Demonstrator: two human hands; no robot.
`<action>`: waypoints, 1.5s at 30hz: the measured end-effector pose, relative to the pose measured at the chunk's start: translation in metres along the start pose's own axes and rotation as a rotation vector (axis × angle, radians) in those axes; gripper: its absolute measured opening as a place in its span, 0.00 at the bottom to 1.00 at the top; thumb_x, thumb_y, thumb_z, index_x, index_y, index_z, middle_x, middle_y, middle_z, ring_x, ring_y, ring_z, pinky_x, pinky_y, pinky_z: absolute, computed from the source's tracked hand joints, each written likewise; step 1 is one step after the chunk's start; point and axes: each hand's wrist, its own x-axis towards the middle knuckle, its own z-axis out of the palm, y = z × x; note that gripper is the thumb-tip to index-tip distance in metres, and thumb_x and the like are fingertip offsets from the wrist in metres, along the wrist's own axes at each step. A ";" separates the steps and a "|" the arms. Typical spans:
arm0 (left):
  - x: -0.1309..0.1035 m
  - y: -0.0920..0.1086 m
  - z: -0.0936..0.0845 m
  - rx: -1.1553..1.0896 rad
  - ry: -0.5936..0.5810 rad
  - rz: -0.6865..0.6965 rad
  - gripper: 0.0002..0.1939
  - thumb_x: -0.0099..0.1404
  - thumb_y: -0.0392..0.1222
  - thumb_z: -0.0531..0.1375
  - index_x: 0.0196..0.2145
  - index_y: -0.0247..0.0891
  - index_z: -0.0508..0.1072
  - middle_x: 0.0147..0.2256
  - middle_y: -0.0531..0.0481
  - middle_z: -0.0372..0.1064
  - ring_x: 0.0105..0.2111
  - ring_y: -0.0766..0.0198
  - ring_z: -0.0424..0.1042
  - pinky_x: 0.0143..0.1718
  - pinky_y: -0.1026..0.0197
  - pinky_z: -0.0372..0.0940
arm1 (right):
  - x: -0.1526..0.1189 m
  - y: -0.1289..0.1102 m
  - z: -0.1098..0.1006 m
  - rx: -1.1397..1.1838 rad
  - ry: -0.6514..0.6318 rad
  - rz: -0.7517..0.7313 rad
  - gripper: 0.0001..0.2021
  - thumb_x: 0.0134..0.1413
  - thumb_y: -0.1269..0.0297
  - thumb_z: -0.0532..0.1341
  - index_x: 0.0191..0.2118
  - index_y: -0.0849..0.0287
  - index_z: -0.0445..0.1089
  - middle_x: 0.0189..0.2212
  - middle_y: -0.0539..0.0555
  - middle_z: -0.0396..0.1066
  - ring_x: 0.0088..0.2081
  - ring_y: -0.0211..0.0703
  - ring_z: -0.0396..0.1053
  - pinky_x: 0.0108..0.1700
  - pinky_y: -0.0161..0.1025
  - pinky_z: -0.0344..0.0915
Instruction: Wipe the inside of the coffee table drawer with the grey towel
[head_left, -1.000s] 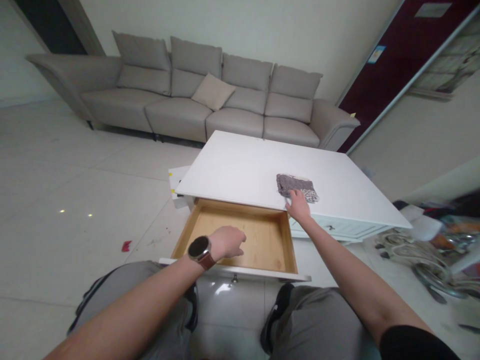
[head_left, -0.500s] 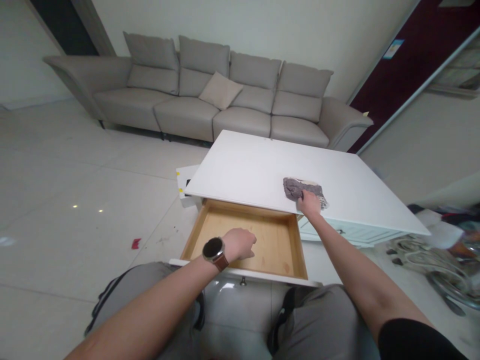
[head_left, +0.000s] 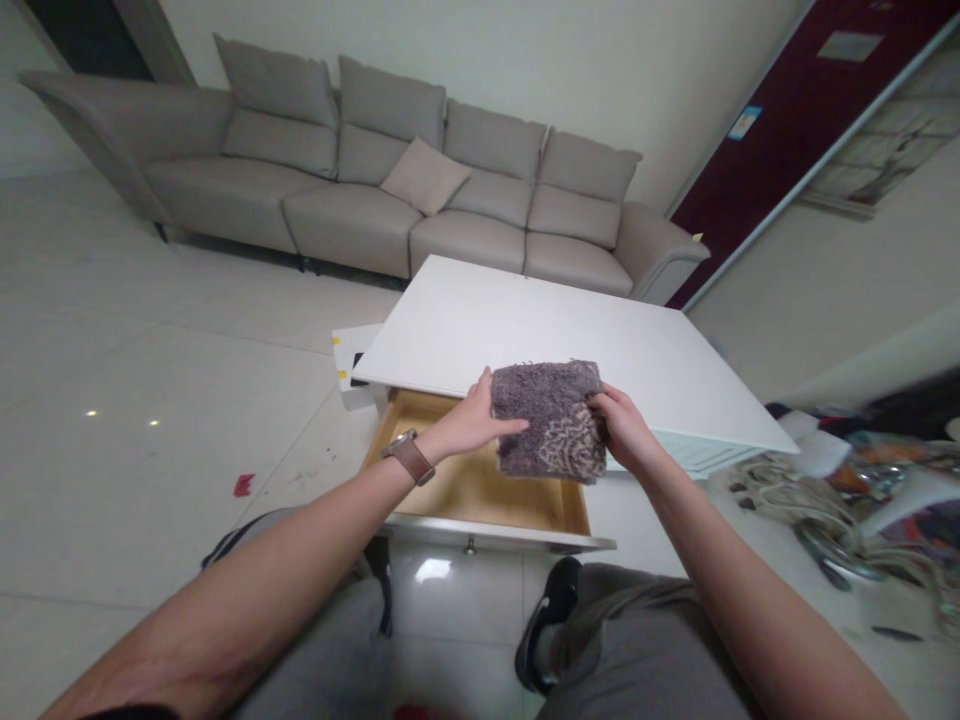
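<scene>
Already the drawer (head_left: pixel 472 495) stands open; left hand (head_left: pixel 470 422) and right hand (head_left: pixel 625 428) hold a folded patterned towel (head_left: pixel 553 425) above its back-right corner.

The worktop (head_left: pixel 480 310) is white, flat and roughly rectangular, with a wood-lined drawer (head_left: pixel 465 495) pulled out from its near side. It stands on a floor (head_left: pixel 187 385) of pale, glossy tiles that reflect light in places. Also on the floor are a long taupe sofa (head_left: pixel 356 220) beyond the worktop, a white box (head_left: pixel 348 350) beside its left end, a small red scrap (head_left: pixel 243 485), and a jumbled pile (head_left: pixel 862 470) off right.
</scene>
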 end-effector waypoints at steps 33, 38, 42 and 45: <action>0.003 0.002 0.038 -0.546 -0.087 -0.424 0.19 0.62 0.43 0.65 0.50 0.34 0.77 0.52 0.40 0.77 0.50 0.52 0.76 0.57 0.48 0.68 | -0.037 0.019 0.018 0.302 0.028 0.265 0.17 0.44 0.58 0.70 0.42 0.53 0.74 0.40 0.51 0.80 0.42 0.50 0.76 0.47 0.44 0.71; 0.002 0.001 0.039 -0.549 -0.088 -0.418 0.19 0.62 0.43 0.65 0.50 0.35 0.77 0.51 0.40 0.78 0.50 0.51 0.76 0.57 0.48 0.68 | -0.038 0.019 0.017 0.278 0.028 0.247 0.18 0.44 0.57 0.70 0.43 0.52 0.74 0.41 0.51 0.80 0.43 0.50 0.76 0.48 0.46 0.70; 0.002 0.002 0.038 -0.547 -0.083 -0.423 0.19 0.62 0.43 0.65 0.50 0.34 0.76 0.51 0.40 0.77 0.50 0.52 0.76 0.56 0.48 0.68 | -0.039 0.019 0.018 0.285 0.031 0.257 0.18 0.43 0.57 0.70 0.43 0.52 0.73 0.40 0.50 0.80 0.42 0.50 0.76 0.47 0.45 0.70; 0.001 0.003 0.037 -0.543 -0.087 -0.420 0.21 0.62 0.43 0.65 0.51 0.34 0.76 0.51 0.40 0.77 0.51 0.51 0.76 0.57 0.48 0.68 | -0.039 0.018 0.019 0.298 0.033 0.269 0.19 0.43 0.57 0.70 0.43 0.52 0.73 0.40 0.50 0.80 0.42 0.50 0.76 0.47 0.45 0.70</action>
